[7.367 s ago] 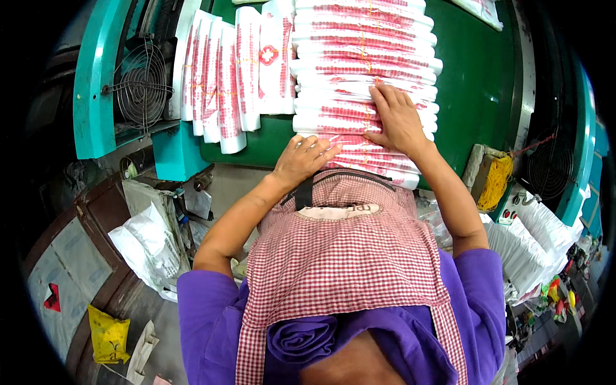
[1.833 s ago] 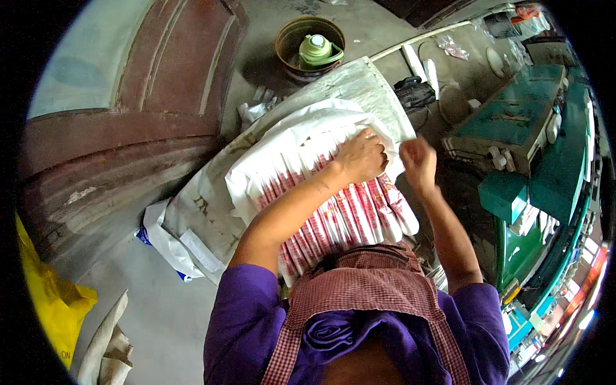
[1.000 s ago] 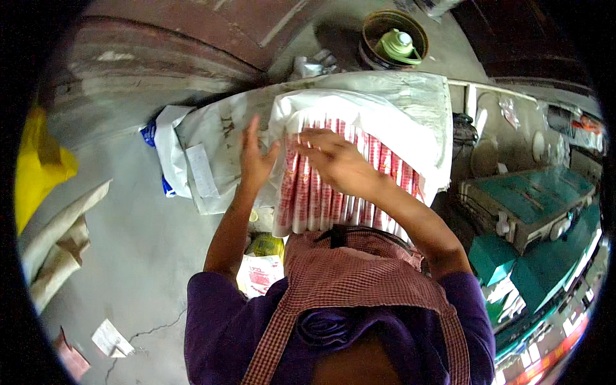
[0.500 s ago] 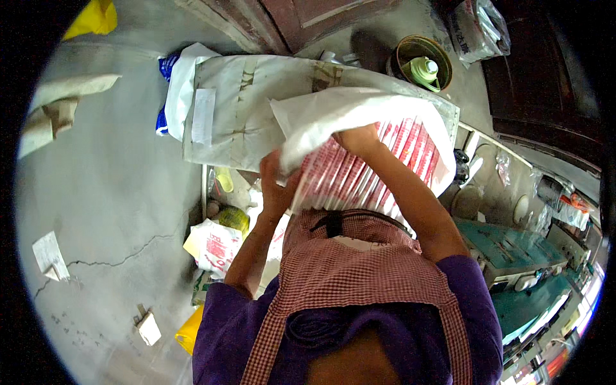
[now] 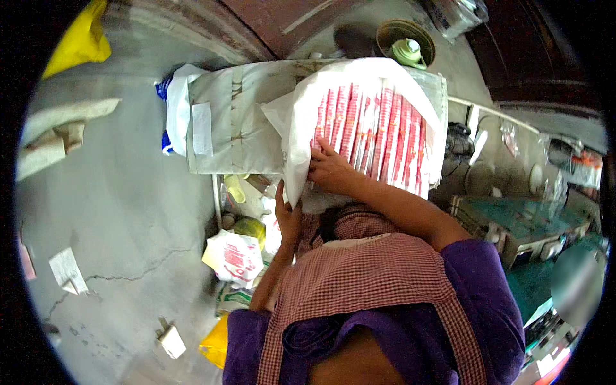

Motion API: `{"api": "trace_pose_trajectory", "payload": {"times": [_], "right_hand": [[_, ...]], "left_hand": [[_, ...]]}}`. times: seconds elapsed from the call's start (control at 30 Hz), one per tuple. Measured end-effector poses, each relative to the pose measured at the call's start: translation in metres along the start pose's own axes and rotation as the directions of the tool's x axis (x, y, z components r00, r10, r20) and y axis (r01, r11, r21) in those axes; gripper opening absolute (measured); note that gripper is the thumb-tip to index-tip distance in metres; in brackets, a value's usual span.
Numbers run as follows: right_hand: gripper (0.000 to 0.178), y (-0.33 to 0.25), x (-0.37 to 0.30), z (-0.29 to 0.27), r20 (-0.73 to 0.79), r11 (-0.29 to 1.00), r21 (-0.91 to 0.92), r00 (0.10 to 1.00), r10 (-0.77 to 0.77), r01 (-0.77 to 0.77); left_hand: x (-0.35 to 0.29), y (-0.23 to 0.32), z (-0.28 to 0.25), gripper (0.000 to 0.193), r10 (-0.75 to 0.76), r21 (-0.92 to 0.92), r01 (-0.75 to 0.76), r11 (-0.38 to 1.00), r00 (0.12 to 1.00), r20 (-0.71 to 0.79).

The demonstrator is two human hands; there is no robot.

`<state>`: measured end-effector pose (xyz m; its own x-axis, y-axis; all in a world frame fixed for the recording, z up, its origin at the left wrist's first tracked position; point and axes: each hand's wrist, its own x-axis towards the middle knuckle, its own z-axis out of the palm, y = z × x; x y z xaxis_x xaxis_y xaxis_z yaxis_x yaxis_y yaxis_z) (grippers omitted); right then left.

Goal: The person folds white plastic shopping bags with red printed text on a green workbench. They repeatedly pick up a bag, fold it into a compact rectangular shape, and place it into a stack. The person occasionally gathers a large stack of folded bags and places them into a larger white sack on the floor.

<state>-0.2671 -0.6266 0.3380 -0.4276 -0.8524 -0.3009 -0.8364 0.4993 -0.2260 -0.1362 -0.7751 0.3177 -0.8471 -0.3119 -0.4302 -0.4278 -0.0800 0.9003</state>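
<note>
A white sack lies with its mouth pulled wide, showing a row of slim red-and-white packets standing side by side. My left hand pinches the sack's near-left edge, with the white film between finger and thumb. Inside the mouth, my right hand rests against the left end of the packets, near the sack's rim. Its fingers are spread and no packet is in its grasp. The sack sits on the right part of a table with a pale, taped cover.
Behind the table stands a round bin with a pale green jug in it. Below its left front lie a printed white bag and a yellow bag. Teal-topped machine tables stand at the right.
The sack's rim has been drawn back and leftward, so more packets show. My right hand has left the far rim and come toward me; my left hand has moved lower along the edge.
</note>
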Motion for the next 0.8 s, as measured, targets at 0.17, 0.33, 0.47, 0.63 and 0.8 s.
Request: {"api": "trace_pose_trajectory", "payload": {"times": [0.17,0.33,0.47,0.63,0.8], "right_hand": [[0.023,-0.008,0.046,0.027,-0.156,0.989,-0.128,0.983,-0.095,0.075],[0.035,0.029,0.003,-0.002,-0.436,0.89,0.45,0.889,0.142,0.079],[0.029,0.079,-0.158,-0.018,-0.455,0.457,0.86,0.066,0.888,-0.227],[0.059,0.029,-0.24,0.102,0.172,-0.187,0.982,0.607,0.776,-0.039],[0.053,0.019,-0.183,0.149,0.067,-0.214,0.925,0.421,0.905,0.314]], "left_hand": [[0.003,0.105,0.021,0.067,-0.153,-0.26,0.161,0.952,0.987,0.051],[0.044,0.089,-0.022,0.063,0.325,0.404,-0.351,0.845,0.936,0.132],[0.042,0.152,0.047,0.047,0.695,0.211,-0.874,0.437,0.477,0.537],[0.034,0.119,0.179,0.076,0.224,-0.284,-0.951,0.123,-0.253,0.941],[0.04,0.088,0.221,0.078,0.045,-0.479,-0.878,0.02,-0.477,0.878]]}}
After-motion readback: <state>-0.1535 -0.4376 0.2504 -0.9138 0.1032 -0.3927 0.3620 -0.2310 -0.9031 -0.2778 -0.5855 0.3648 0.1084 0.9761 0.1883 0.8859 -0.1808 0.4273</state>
